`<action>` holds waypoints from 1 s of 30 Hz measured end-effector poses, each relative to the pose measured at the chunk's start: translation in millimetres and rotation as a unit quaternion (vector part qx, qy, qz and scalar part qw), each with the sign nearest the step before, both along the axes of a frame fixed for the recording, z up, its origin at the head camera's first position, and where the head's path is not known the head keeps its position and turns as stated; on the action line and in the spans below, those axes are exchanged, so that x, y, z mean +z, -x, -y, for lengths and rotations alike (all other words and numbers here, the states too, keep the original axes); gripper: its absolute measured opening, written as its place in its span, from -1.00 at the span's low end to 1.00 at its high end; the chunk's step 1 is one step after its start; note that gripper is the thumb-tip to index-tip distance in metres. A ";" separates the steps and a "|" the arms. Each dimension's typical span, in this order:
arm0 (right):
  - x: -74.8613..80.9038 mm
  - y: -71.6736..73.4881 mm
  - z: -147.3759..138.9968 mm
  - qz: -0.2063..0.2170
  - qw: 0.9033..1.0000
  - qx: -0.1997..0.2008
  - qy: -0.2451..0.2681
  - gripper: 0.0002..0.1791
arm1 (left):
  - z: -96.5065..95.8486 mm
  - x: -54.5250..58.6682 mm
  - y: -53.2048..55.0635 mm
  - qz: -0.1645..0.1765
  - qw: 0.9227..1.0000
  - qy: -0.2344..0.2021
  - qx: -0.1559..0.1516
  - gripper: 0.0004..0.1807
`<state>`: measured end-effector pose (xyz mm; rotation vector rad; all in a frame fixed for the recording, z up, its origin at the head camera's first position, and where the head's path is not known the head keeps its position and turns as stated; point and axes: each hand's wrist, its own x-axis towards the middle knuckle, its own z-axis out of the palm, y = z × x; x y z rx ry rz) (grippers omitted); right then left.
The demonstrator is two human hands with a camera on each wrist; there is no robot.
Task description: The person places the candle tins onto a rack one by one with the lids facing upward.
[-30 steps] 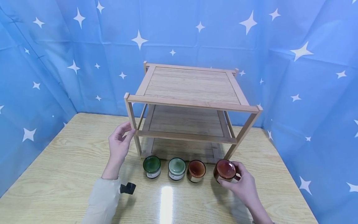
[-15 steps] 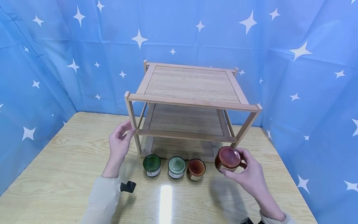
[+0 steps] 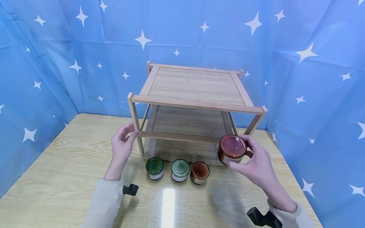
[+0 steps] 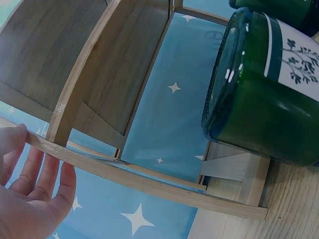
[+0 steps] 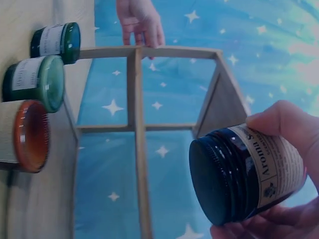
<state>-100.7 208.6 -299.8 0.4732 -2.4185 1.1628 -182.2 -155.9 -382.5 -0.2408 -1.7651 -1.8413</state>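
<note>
My right hand [image 3: 258,161] grips a reddish-brown glass candle jar [image 3: 232,147] in the air, at the front right of a wooden rack [image 3: 196,85]. In the right wrist view this jar [image 5: 266,167] has a label reading "Aroma" and a dark lid turned toward the table side. Thumb and fingers of my left hand [image 3: 122,145] pinch the rack's left front post, as the left wrist view shows [image 4: 94,166]. Before the rack stand a dark green jar [image 3: 155,167], a pale green jar [image 3: 180,169] and an orange-brown jar [image 3: 200,172], glass ends up.
Above the rack's bottom board are a middle shelf [image 3: 189,122] and a top shelf. Its right front post [image 3: 254,124] is partly behind the held jar. A light wood tabletop [image 3: 71,171] lies under everything, with a blue star-patterned curtain [image 3: 182,28] behind and at both sides.
My right hand has lifted the reddish-brown candle jar off the table and raised it toward the rack's middle shelf. My left hand stays on the post.
</note>
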 end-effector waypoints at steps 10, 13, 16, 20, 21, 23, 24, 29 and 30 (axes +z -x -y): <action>37.5 5.4 15.5 -0.018 0.999 0.044 -0.019 -0.30 | -0.8 -0.2 0.2 0.004 1.000 -0.010 0.000 -0.73; 47.4 7.1 20.2 -0.018 0.998 0.052 -0.021 -0.31 | -0.3 -0.6 0.4 0.002 1.000 -0.008 -0.001 -0.73; 56.5 8.8 25.4 -0.013 0.998 0.049 -0.026 -0.32 | 0.2 -1.3 0.3 0.001 1.000 -0.004 -0.001 -0.73; 68.4 11.5 33.5 -0.004 0.998 0.052 -0.025 -0.32 | 0.5 -1.4 0.0 0.000 1.000 -0.001 0.000 -0.73; 71.4 12.4 35.6 -0.001 0.998 0.055 -0.022 -0.31 | 0.5 -1.3 -0.1 0.001 1.000 0.001 0.001 -0.73; 77.4 14.6 39.6 0.001 0.998 0.062 -0.017 -0.32 | 0.4 -0.9 -0.2 0.002 1.000 0.002 0.003 -0.73; 80.3 15.9 41.6 0.003 0.998 0.066 -0.013 -0.32 | 0.2 -0.8 -0.2 0.002 1.000 0.002 0.004 -0.73; 94.2 22.5 52.1 0.019 0.997 0.071 -0.003 -0.35 | 0.0 -1.3 0.5 -0.002 1.000 0.002 0.003 -0.73; 96.9 23.8 54.3 0.024 0.997 0.071 0.001 -0.35 | -0.1 -1.4 0.7 -0.003 1.000 0.000 0.002 -0.73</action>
